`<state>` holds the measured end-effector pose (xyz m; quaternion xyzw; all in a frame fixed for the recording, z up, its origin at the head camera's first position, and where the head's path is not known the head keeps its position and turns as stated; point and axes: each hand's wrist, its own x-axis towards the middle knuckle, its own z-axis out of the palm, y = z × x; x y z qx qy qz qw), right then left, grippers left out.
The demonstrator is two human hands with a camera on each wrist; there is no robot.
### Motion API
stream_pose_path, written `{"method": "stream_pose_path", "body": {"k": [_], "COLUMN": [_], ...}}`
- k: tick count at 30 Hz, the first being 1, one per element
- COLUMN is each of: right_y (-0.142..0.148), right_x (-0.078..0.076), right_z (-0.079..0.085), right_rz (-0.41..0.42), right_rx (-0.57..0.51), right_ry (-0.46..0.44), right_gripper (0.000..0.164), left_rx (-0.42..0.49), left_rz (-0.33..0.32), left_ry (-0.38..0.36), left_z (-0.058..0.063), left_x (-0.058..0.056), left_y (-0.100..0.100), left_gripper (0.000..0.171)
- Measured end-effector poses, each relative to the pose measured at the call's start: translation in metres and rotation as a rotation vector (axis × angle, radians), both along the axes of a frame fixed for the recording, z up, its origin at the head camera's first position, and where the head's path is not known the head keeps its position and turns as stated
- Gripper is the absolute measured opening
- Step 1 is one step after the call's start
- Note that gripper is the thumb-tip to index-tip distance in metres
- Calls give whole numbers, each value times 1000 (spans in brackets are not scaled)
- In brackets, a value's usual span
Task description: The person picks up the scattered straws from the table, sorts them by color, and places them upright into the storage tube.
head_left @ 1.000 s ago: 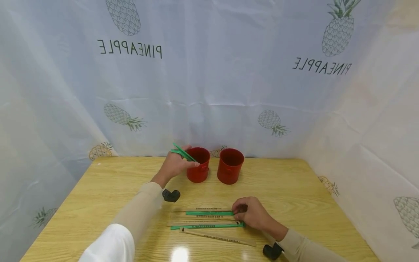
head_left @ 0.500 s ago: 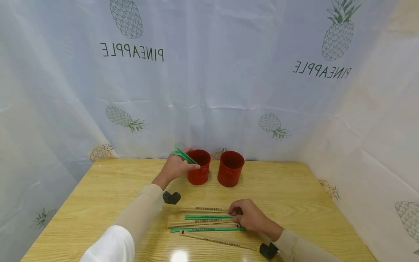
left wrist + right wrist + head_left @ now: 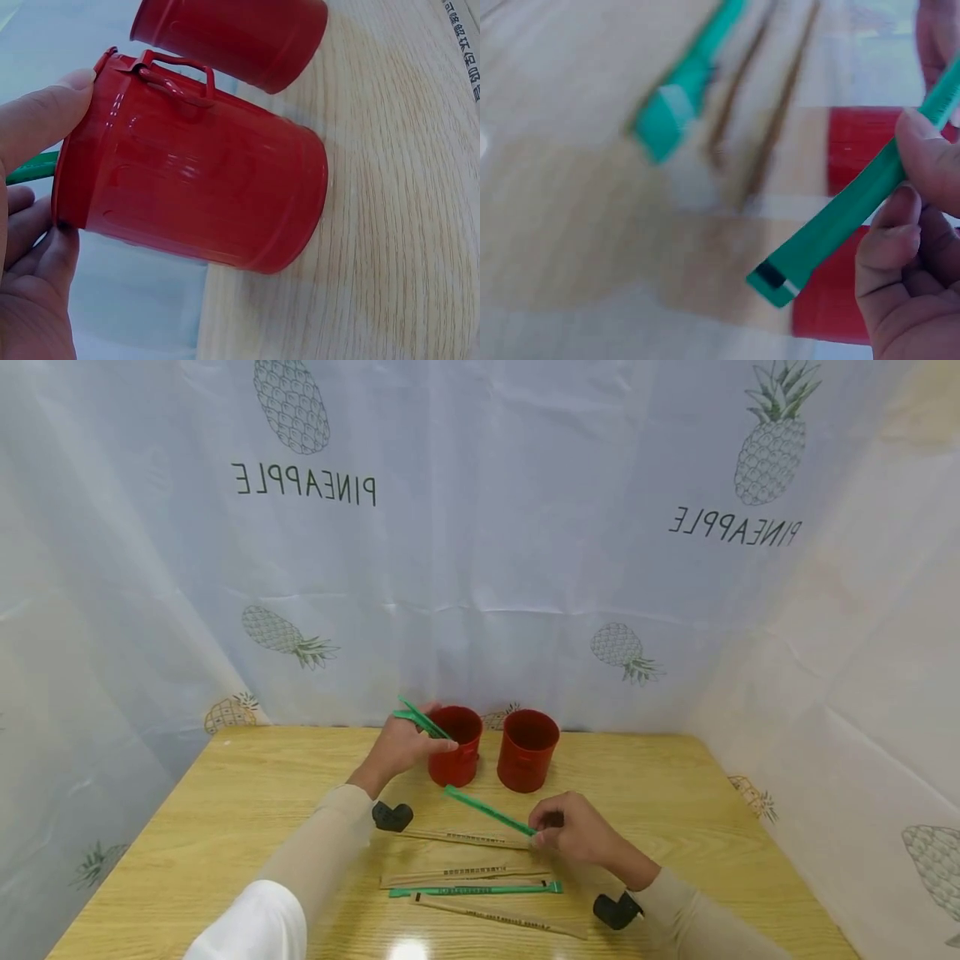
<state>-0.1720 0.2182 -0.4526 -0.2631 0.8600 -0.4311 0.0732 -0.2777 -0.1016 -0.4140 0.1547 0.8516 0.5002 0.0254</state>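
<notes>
My left hand (image 3: 401, 742) grips the rim of the left red bucket (image 3: 453, 768), thumb on the near side. Green wrapped straws (image 3: 423, 720) lean out of that bucket over the hand. In the left wrist view the thumb and fingers lie about the bucket's rim (image 3: 71, 184). My right hand (image 3: 577, 831) pinches a green wrapped straw (image 3: 487, 810) near one end, raised off the table and slanting toward the left bucket. A second red bucket (image 3: 525, 768) stands upright to the right. In the right wrist view the held straw (image 3: 840, 225) sits between thumb and fingers.
On the wooden table (image 3: 660, 793) lie several brown wrapped straws (image 3: 498, 916) and another green wrapped straw (image 3: 472, 890), in front of the buckets. A patterned curtain (image 3: 480, 543) hangs behind the table's back edge.
The right hand has lifted the green straw from among the straws on the table, its far end swinging up toward the buckets. The left hand stays at the left bucket.
</notes>
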Motion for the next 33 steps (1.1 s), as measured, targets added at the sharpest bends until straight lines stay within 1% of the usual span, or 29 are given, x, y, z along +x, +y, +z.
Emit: {"method": "stream_pose_path", "body": {"k": [3, 4, 8, 14, 18, 21, 26, 28, 33], "right_y": [-2, -3, -9, -21, -29, -35, -48, -54, -73], "right_x": [-5, -6, -11, -15, -21, -29, -43, -49, -67], "right_z": [7, 10, 21, 39, 48, 54, 66, 71, 85], "right_rz": [6, 2, -32, -96, -133, -151, -206, -224, -240], "right_rx": [-95, -121, -185, -199, -218, -249, -277, -282, -292], "right_ry": [25, 23, 20, 2, -41, -73, -96, -92, -70], "right_gripper": [9, 6, 2, 6, 11, 16, 15, 13, 7], "left_rx": [8, 10, 12, 2, -2, 6, 23, 29, 37], "left_rz": [-4, -5, -7, -4, -2, 1, -5, -9, -14], "left_ry": [3, 5, 9, 16, 18, 12, 16, 22, 39], "left_z": [-1, -1, -2, 0, 0, 1, -1, -1, -1], "left_x": [-1, -1, -2, -1, 0, 1, 0, 0, -1], "left_y": [-1, -1, -1, 0, 0, 0, 1, 1, 1], "left_gripper": [81, 81, 81, 82, 81, 81, 79, 78, 76]}}
